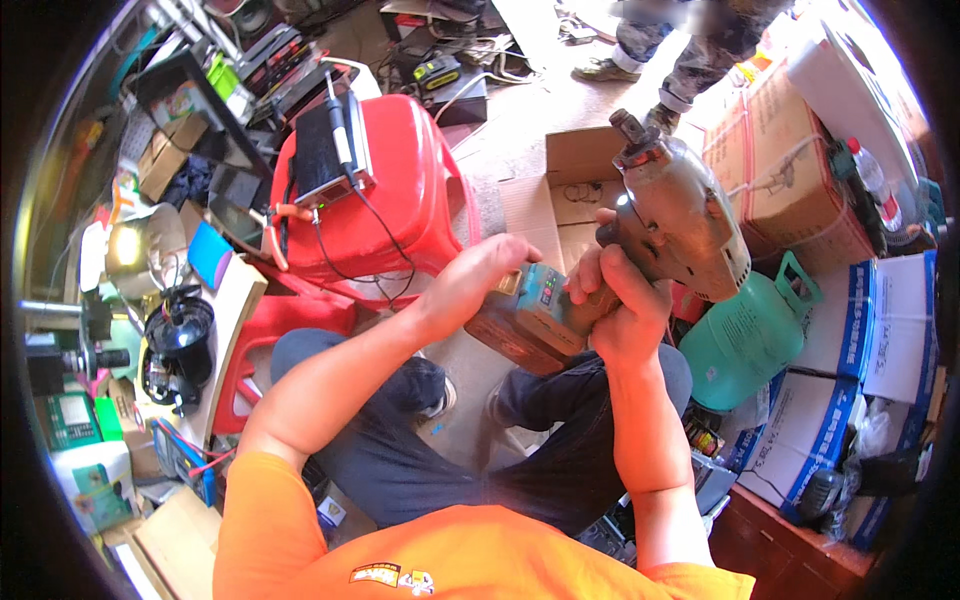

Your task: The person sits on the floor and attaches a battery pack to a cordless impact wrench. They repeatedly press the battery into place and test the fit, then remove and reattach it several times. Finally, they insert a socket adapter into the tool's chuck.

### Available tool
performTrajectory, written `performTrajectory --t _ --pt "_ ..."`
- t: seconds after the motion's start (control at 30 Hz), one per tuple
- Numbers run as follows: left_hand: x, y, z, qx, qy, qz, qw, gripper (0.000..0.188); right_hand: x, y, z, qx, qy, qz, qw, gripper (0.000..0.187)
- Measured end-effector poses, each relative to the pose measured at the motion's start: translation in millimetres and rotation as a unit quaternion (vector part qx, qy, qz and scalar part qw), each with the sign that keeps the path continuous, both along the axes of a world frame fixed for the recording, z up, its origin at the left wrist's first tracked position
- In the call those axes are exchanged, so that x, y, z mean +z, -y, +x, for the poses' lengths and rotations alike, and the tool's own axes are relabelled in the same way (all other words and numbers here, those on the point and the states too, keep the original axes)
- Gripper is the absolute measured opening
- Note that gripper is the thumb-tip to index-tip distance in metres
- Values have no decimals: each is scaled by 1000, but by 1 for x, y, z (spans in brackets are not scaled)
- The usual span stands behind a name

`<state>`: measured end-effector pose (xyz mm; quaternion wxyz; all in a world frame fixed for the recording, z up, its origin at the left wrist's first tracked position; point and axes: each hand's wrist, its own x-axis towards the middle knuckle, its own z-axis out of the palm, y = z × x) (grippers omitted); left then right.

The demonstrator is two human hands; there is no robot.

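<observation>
A worn cordless impact wrench is held up over my lap, its square drive pointing away from me and its light lit. My right hand wraps round its handle, fingers near the trigger. At the foot of the handle sits a dark battery pack, below a teal base with small lit indicators. My left hand grips the far left side of this pack; most of its fingers are hidden behind it. Pack and tool appear joined.
A red plastic stool bears a black soldering station and orange-handled pliers. Beyond my hands stands an open cardboard box. A green gas cylinder and stacked cartons are at right. Another person's legs show at the far side.
</observation>
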<state>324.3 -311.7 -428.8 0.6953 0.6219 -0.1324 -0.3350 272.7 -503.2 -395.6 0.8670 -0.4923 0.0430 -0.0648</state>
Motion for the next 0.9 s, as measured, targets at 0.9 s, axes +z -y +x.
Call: performTrajectory --t 0.9 --pt "-9 -11 -23 -51 50 133 989 69 -30 9 1 88 -108 139 981 24"
